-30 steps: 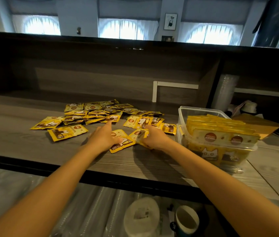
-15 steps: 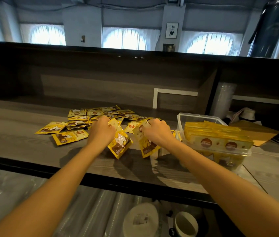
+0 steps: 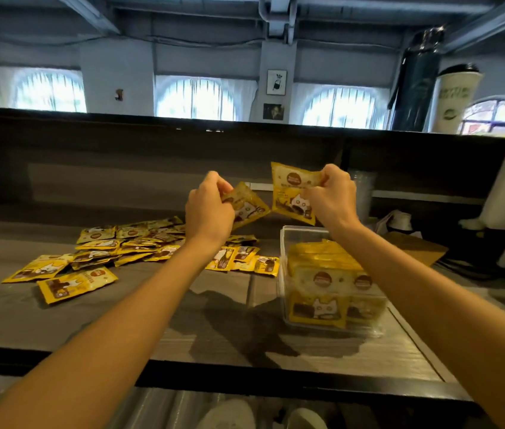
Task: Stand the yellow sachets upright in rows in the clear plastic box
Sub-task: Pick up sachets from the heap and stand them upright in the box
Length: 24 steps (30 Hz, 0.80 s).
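Fingers [image 3: 218, 188] of both hands now pinch one flat yellow sachet [image 3: 290, 193] each, lifted off the grey wooden counter [image 3: 121, 320], ready for the clear plastic box [image 3: 304, 232].

two yellow sachets [image 3: 288, 196] aloft; others scattered flat [image 3: 127, 246] beside half-filled clear box [image 3: 304, 233].

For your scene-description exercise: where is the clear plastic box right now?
In the head view, the clear plastic box sits on the wooden counter at right, below the right hand, beside the loose sachets.
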### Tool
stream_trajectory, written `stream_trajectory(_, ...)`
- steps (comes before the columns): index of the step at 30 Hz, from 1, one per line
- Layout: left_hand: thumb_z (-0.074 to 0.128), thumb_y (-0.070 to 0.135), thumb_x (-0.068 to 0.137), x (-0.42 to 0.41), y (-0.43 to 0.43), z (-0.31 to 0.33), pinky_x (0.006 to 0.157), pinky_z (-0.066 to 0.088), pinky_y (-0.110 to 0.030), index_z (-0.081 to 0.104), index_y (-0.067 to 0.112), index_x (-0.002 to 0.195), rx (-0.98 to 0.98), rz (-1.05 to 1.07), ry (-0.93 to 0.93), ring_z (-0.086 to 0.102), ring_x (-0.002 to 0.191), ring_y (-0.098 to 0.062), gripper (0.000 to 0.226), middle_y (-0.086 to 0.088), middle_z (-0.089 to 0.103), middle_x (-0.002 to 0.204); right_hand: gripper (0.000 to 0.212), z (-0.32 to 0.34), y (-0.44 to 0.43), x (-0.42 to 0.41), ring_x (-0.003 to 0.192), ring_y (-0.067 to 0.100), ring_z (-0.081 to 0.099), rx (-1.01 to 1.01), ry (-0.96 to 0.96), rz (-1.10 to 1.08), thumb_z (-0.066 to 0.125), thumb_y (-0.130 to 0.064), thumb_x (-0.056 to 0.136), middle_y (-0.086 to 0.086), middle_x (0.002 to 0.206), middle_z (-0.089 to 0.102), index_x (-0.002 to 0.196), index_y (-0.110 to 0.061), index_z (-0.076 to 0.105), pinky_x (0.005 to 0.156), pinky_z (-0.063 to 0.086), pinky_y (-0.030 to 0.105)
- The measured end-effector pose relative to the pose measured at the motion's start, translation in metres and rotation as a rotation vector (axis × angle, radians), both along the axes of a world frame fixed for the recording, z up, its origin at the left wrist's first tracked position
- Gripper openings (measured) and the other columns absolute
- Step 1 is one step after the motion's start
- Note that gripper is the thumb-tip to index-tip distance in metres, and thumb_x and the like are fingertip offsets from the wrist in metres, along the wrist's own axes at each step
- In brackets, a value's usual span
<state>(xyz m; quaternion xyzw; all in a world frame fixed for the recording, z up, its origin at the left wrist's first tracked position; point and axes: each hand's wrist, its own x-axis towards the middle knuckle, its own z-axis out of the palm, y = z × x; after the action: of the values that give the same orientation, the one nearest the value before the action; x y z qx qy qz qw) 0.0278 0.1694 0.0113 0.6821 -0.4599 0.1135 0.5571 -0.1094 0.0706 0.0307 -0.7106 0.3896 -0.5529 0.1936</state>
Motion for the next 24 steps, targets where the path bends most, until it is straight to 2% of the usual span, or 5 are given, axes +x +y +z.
stream_trajectory(7, 0.051, -0.007, 0.084, -0.048, -0.042, 0.006, 0.085, 0.051, -0.046, 0.052, 0.013, 0.092, -0.002, -0.243, -0.077, 0.058, 0.100, -0.028, 0.021, -0.010, 0.062, 0.098, 0.023, -0.007, -0.032, -0.061, 0.090, 0.018, 0.059, 0.059, -0.055, -0.101, 0.064, -0.006, 0.084, 0.007, 0.093, 0.058, 0.073, -0.017, 0.047, 0.067, 0.054, 0.028)
stream_trajectory(12, 0.047, -0.006, 0.086, -0.067, -0.063, -0.009, 0.082, 0.053, -0.048, 0.051, 0.013, 0.093, 0.090, -0.348, -0.106, 0.056, 0.100, -0.029, 0.021, -0.008, 0.058, 0.094, 0.022, -0.025, -0.049, -0.082, 0.096, 0.022, 0.062, 0.208, -0.119, -0.058, 0.065, -0.006, 0.083, 0.009, 0.097, 0.062, 0.074, -0.018, 0.050, 0.080, 0.058, 0.043)
stream_trajectory(20, 0.053, 0.008, 0.092, -0.062, -0.075, -0.024, 0.079, 0.044, -0.025, 0.064, 0.012, 0.107, 0.371, -0.528, -0.126, 0.054, 0.096, -0.011, 0.020, -0.007, 0.063, 0.110, 0.025, -0.040, -0.050, -0.090, 0.079, 0.014, 0.055, 0.382, -0.035, 0.160, 0.058, -0.004, 0.088, 0.003, 0.078, 0.053, 0.070, -0.014, 0.043, 0.062, 0.046, 0.022)
stream_trajectory(22, 0.051, 0.011, 0.093, -0.060, -0.075, -0.024, 0.082, 0.044, -0.025, 0.065, 0.012, 0.109, 0.455, -0.587, -0.080, 0.052, 0.097, -0.009, 0.021, -0.005, 0.062, 0.110, 0.013, -0.043, -0.048, -0.091, 0.085, 0.014, 0.053, 0.388, 0.059, 0.224, 0.052, -0.002, 0.090, -0.001, 0.086, 0.052, 0.084, -0.014, 0.052, 0.061, 0.044, 0.019)
stream_trajectory(24, 0.049, 0.014, 0.095, -0.058, -0.073, -0.023, 0.084, 0.044, -0.026, 0.065, 0.010, 0.111, 0.512, -0.623, -0.051, 0.052, 0.100, -0.010, 0.023, -0.001, 0.059, 0.106, 0.030, -0.045, -0.047, -0.092, 0.105, 0.018, 0.051, 0.399, 0.196, 0.272, 0.046, 0.000, 0.093, -0.002, 0.110, 0.049, 0.116, -0.017, 0.054, 0.072, 0.047, 0.020)
